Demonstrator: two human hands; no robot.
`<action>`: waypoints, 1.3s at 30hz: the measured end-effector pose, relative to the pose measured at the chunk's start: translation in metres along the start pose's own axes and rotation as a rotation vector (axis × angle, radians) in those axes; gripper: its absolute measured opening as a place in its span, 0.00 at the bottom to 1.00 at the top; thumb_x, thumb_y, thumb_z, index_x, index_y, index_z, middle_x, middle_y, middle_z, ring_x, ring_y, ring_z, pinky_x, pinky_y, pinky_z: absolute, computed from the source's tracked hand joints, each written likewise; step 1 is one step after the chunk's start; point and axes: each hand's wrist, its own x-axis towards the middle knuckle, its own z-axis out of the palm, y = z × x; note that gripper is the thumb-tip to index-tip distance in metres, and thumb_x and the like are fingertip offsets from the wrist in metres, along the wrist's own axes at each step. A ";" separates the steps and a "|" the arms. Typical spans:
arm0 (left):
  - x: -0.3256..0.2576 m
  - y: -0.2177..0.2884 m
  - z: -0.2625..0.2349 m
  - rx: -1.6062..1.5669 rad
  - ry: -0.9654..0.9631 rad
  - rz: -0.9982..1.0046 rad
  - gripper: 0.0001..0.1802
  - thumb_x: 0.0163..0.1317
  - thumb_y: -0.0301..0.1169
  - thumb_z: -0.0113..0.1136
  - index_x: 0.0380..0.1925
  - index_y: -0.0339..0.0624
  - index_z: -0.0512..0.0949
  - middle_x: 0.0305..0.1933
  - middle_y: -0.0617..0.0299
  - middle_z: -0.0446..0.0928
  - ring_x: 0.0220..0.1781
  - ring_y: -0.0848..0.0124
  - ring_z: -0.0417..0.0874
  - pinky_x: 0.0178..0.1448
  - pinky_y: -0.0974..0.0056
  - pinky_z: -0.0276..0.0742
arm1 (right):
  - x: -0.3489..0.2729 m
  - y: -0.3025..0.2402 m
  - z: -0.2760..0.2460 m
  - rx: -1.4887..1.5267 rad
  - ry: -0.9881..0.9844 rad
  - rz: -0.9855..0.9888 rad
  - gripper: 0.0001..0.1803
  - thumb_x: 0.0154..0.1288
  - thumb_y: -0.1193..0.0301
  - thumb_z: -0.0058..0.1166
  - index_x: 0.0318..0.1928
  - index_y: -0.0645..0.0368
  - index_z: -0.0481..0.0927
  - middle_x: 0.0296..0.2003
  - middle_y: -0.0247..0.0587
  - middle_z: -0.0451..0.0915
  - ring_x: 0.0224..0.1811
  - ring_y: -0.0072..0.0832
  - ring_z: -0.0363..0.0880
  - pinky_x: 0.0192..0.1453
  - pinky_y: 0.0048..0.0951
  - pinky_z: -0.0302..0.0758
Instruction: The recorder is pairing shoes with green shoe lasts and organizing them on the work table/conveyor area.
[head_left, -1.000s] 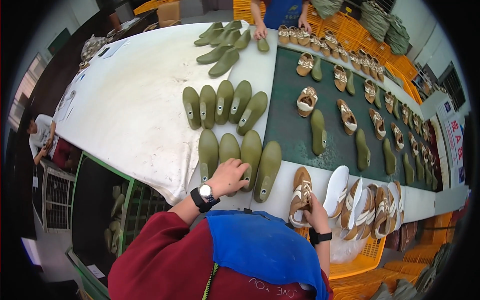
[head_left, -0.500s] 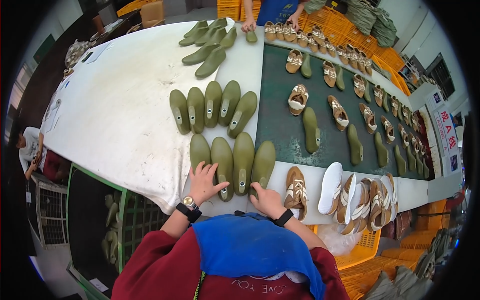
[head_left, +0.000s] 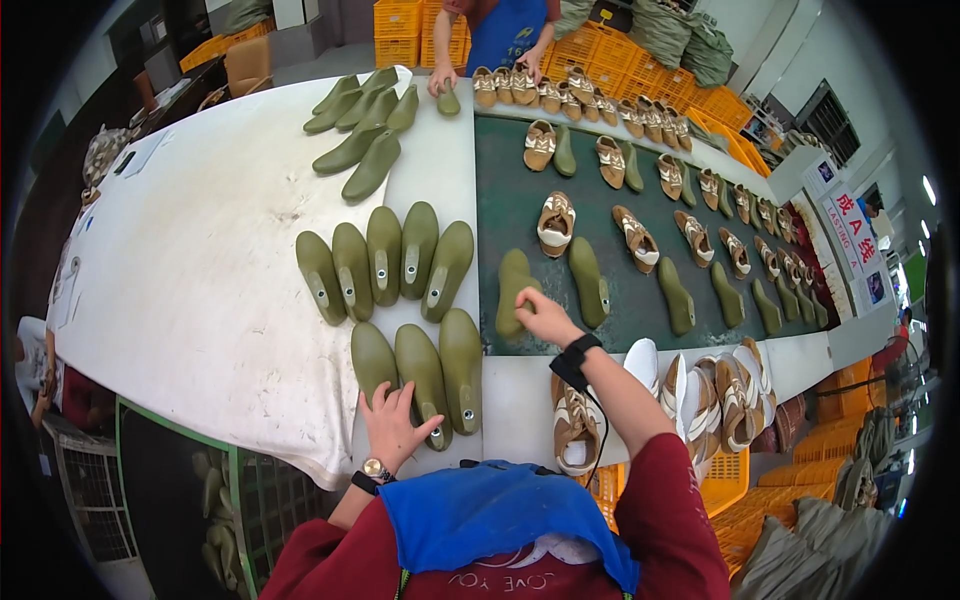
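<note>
My right hand is closed around the near end of a green shoe last, which lies over the left edge of the dark green belt. Another shoe last lies just right of it, with a brown-and-white sneaker beyond. On the white tabletop, my left hand has its fingers spread over the near ends of two shoe lasts. A third last stands in that row. Behind them is a row of several more lasts.
Sneakers and lasts stand in pairs along the belt. A sneaker and several shoes with white insoles sit on the near ledge. Across the table, a co-worker's hand touches a last. Yellow crates are at the right.
My right hand has moved a last from the right end of the near row forward and right onto the belt. My left hand stays by the row. The view has shifted.
</note>
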 end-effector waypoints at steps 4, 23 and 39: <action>-0.002 -0.002 -0.002 -0.007 -0.009 -0.025 0.39 0.44 0.55 0.66 0.52 0.42 0.73 0.46 0.55 0.76 0.60 0.53 0.66 0.66 0.38 0.50 | 0.029 0.026 0.042 -0.416 -0.100 -0.110 0.09 0.62 0.65 0.46 0.43 0.48 0.72 0.33 0.50 0.81 0.38 0.49 0.80 0.42 0.46 0.74; -0.006 -0.004 0.009 0.047 0.022 0.039 0.38 0.46 0.57 0.64 0.51 0.41 0.74 0.45 0.56 0.77 0.59 0.53 0.67 0.65 0.36 0.50 | -0.040 -0.016 -0.015 -0.362 -0.239 -0.296 0.15 0.60 0.65 0.50 0.44 0.57 0.80 0.36 0.50 0.82 0.40 0.48 0.80 0.45 0.43 0.76; 0.058 0.081 -0.015 -0.352 -0.301 0.510 0.31 0.52 0.36 0.65 0.56 0.38 0.69 0.54 0.46 0.71 0.63 0.47 0.64 0.63 0.51 0.62 | -0.274 0.044 0.009 -0.392 -0.205 0.068 0.16 0.59 0.58 0.55 0.43 0.53 0.78 0.36 0.46 0.80 0.38 0.43 0.80 0.38 0.42 0.77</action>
